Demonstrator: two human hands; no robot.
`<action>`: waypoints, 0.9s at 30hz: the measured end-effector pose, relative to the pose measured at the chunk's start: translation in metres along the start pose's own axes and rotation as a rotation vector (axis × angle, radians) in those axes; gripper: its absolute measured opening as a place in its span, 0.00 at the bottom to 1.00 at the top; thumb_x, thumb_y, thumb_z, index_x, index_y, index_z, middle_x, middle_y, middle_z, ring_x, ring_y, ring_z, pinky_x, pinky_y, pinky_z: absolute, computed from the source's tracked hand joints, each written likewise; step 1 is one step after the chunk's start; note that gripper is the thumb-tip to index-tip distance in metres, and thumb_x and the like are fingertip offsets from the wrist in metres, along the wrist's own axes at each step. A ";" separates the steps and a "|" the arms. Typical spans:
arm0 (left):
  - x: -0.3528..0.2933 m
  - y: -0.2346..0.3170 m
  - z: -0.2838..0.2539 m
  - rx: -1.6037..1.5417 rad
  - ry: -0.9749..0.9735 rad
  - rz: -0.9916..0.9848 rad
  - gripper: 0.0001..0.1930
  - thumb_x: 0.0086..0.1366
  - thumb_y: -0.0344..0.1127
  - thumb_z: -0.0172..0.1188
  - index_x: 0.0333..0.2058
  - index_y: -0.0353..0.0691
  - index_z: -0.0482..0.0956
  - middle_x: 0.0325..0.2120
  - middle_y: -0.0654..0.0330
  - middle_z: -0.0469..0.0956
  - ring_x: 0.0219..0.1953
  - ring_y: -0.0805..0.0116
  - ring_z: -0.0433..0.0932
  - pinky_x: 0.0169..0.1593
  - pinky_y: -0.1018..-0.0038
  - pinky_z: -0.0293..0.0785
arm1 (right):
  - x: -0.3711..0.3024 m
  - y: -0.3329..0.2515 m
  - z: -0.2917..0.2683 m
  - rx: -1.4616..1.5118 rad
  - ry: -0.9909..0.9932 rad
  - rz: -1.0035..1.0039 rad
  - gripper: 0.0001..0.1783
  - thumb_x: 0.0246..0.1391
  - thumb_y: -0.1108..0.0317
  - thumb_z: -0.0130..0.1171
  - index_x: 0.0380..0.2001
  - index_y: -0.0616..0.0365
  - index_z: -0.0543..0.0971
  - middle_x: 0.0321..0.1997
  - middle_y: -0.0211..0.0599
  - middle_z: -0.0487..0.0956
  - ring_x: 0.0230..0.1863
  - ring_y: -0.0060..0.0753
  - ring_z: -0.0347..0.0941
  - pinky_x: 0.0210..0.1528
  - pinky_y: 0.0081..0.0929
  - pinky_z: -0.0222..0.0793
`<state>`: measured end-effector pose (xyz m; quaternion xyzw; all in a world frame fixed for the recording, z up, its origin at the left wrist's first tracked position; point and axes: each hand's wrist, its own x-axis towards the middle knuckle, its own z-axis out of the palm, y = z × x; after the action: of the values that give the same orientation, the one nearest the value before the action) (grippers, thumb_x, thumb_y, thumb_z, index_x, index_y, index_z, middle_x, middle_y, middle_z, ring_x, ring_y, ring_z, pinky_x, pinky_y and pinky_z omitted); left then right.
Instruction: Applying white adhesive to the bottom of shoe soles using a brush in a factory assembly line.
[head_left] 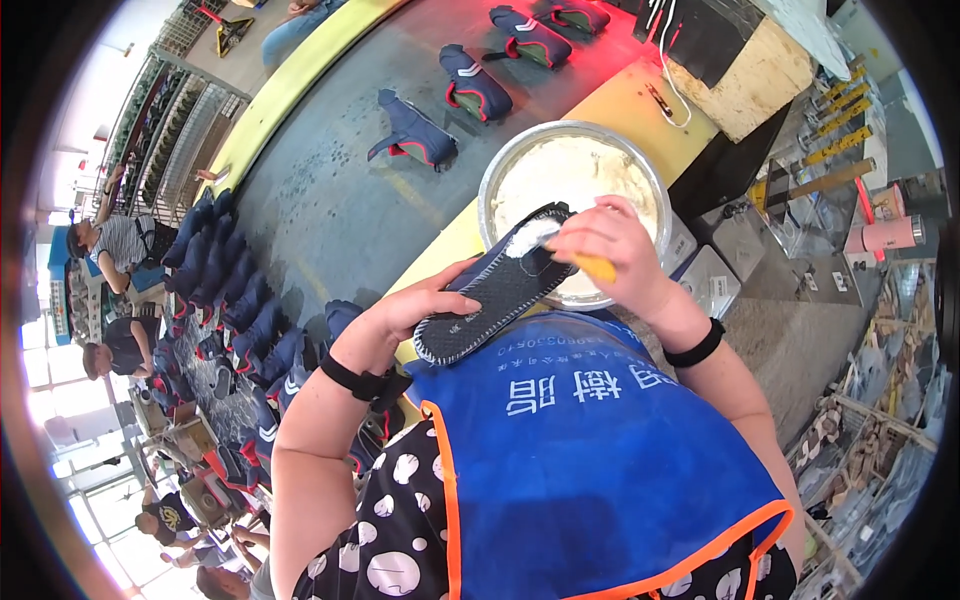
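Note:
A dark shoe upper lies bottom up and slanted in front of me, its black underside edged with white stitching. My left hand is closed round its side near the lower end. In my right hand is a brush with a yellow handle, at the shoe's far end. White paste covers that end of the underside; the bristles are hard to make out there. Just beyond, partly behind the shoe and my right hand, stands a round metal basin holding creamy white paste.
Several navy shoe uppers with red trim stand on a grey conveyor belt ahead, and many more crowd its left part. A wooden box with a white cable stands far right, near a pink flask. Other people are at the left.

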<state>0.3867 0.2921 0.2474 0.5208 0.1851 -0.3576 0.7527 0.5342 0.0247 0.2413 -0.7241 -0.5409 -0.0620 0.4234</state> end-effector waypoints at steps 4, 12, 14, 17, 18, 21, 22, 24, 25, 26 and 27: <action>0.000 -0.013 -0.008 -0.181 -0.070 -0.026 0.44 0.58 0.33 0.62 0.70 0.32 0.50 0.61 0.48 0.69 0.58 0.66 0.75 0.61 0.72 0.71 | -0.015 0.027 -0.008 -0.068 0.094 0.174 0.07 0.49 0.65 0.69 0.34 0.47 0.84 0.35 0.26 0.81 0.39 0.32 0.76 0.51 0.34 0.64; -0.003 -0.014 -0.006 -0.278 -0.116 -0.049 0.45 0.56 0.35 0.63 0.70 0.31 0.51 0.62 0.47 0.69 0.59 0.65 0.75 0.62 0.72 0.70 | 0.001 0.010 0.006 0.190 0.130 0.153 0.10 0.46 0.70 0.71 0.35 0.52 0.85 0.34 0.31 0.79 0.37 0.36 0.75 0.41 0.30 0.69; -0.006 -0.012 -0.004 -0.222 -0.105 -0.027 0.46 0.56 0.35 0.63 0.70 0.31 0.51 0.62 0.48 0.69 0.59 0.65 0.75 0.62 0.72 0.70 | -0.002 0.018 0.006 0.169 0.125 0.250 0.07 0.49 0.72 0.70 0.33 0.56 0.82 0.33 0.34 0.78 0.34 0.37 0.76 0.38 0.30 0.71; -0.007 -0.018 -0.007 -0.109 -0.068 0.041 0.46 0.56 0.36 0.64 0.70 0.32 0.51 0.62 0.48 0.69 0.60 0.65 0.73 0.63 0.71 0.69 | -0.011 0.022 0.005 0.152 0.194 0.500 0.06 0.53 0.72 0.68 0.32 0.58 0.80 0.32 0.35 0.78 0.31 0.34 0.77 0.36 0.27 0.72; -0.007 -0.019 -0.007 -0.108 -0.068 0.041 0.46 0.56 0.36 0.64 0.70 0.32 0.51 0.62 0.48 0.69 0.60 0.65 0.73 0.63 0.71 0.69 | -0.011 0.020 0.003 0.196 0.211 0.543 0.06 0.55 0.72 0.66 0.31 0.59 0.78 0.30 0.36 0.78 0.28 0.29 0.77 0.34 0.25 0.73; -0.010 -0.018 -0.005 0.076 0.027 0.096 0.47 0.54 0.34 0.64 0.71 0.34 0.51 0.62 0.49 0.68 0.62 0.63 0.70 0.65 0.69 0.65 | 0.003 0.008 0.007 0.173 0.365 0.336 0.06 0.55 0.73 0.66 0.31 0.60 0.77 0.28 0.36 0.78 0.27 0.27 0.78 0.31 0.23 0.72; -0.012 -0.012 0.000 0.083 0.044 0.104 0.48 0.53 0.33 0.64 0.71 0.35 0.51 0.62 0.50 0.68 0.63 0.63 0.69 0.66 0.69 0.64 | 0.003 0.008 0.011 0.169 0.370 0.337 0.06 0.55 0.73 0.66 0.31 0.60 0.77 0.28 0.36 0.78 0.27 0.27 0.78 0.31 0.23 0.72; -0.014 -0.010 0.003 0.093 0.060 0.112 0.49 0.52 0.33 0.65 0.71 0.35 0.51 0.62 0.50 0.68 0.63 0.62 0.68 0.67 0.69 0.62 | -0.002 0.009 0.020 0.313 0.349 0.472 0.07 0.55 0.73 0.66 0.30 0.60 0.76 0.27 0.37 0.78 0.26 0.25 0.77 0.30 0.23 0.70; -0.016 -0.012 0.003 0.105 0.096 0.128 0.49 0.51 0.33 0.65 0.71 0.36 0.51 0.62 0.50 0.68 0.63 0.62 0.68 0.67 0.69 0.61 | -0.004 0.007 0.018 0.312 0.352 0.472 0.07 0.55 0.73 0.66 0.30 0.60 0.76 0.27 0.37 0.78 0.26 0.25 0.77 0.30 0.23 0.70; -0.017 -0.014 0.003 0.117 0.132 0.144 0.50 0.50 0.33 0.65 0.71 0.36 0.51 0.62 0.51 0.68 0.63 0.62 0.68 0.67 0.69 0.60 | -0.007 0.006 0.014 0.219 0.281 0.612 0.07 0.55 0.72 0.66 0.30 0.61 0.76 0.28 0.36 0.79 0.26 0.25 0.77 0.30 0.22 0.70; -0.017 -0.017 0.002 0.118 0.133 0.144 0.50 0.50 0.33 0.65 0.71 0.36 0.51 0.62 0.51 0.68 0.63 0.62 0.68 0.67 0.69 0.60 | -0.008 0.006 0.011 0.126 0.205 0.748 0.07 0.56 0.72 0.66 0.30 0.61 0.77 0.29 0.36 0.79 0.27 0.24 0.76 0.30 0.22 0.70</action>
<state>0.3626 0.2925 0.2483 0.5986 0.1752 -0.2775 0.7307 0.5317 0.0255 0.2270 -0.8339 -0.1973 0.0582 0.5122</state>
